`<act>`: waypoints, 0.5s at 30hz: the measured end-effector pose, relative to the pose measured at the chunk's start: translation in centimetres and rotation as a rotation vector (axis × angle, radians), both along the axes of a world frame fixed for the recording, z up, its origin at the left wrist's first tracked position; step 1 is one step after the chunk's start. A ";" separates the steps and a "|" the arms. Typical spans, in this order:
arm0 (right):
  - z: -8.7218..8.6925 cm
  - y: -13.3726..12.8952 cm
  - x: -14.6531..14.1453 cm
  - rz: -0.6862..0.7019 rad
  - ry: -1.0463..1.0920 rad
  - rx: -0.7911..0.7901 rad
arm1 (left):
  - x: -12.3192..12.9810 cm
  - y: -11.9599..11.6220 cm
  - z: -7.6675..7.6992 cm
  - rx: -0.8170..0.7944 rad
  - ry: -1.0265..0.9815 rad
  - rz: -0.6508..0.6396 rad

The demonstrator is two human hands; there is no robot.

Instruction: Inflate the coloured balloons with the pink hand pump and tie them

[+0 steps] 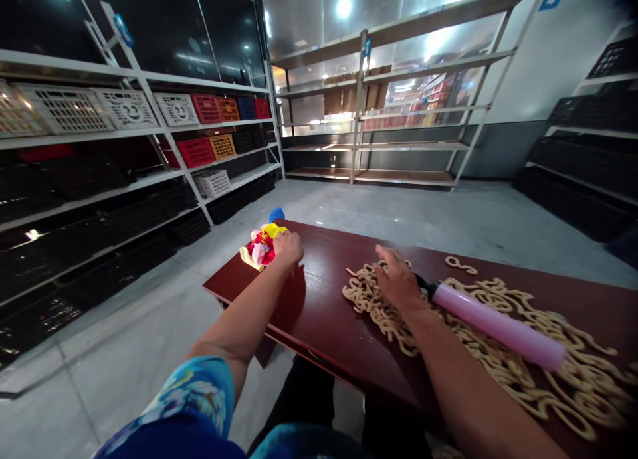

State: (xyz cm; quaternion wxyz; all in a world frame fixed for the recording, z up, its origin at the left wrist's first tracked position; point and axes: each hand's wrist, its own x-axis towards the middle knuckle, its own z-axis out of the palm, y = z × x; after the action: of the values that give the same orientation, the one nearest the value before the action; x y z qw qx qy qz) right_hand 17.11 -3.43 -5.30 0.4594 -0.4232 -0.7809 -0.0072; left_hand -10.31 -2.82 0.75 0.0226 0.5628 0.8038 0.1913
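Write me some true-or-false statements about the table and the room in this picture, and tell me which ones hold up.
1. The left hand is at the colourful pile. True.
2. The pink tube stands upright. False: the pink tube lies on its side among the tan strands.
3. The right hand is over the tan strands, near the tube's black end. True.
4. The table is white. False: the table is a dark reddish brown.
5. A red crate sits on the left-side shelves. True.
6. The floor is covered in green carpet. False: the floor is grey and shiny.
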 end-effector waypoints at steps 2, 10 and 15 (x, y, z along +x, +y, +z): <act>0.0 -0.1 -0.1 0.011 -0.006 -0.002 | -1.6 -0.8 -0.6 -0.006 0.044 0.024; 0.5 -0.5 -0.4 0.034 0.045 -0.049 | -1.2 -1.9 0.3 0.093 -0.130 -0.151; 1.1 -1.4 -0.9 0.155 0.270 -0.253 | 3.4 -1.4 1.2 -0.065 -0.985 -0.369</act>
State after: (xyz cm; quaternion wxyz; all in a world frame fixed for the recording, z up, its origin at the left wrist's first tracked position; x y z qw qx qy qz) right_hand 16.17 -4.85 -4.16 0.5024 -0.4134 -0.7370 0.1831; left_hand -6.87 -4.24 1.90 0.4486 0.5374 0.5908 0.4011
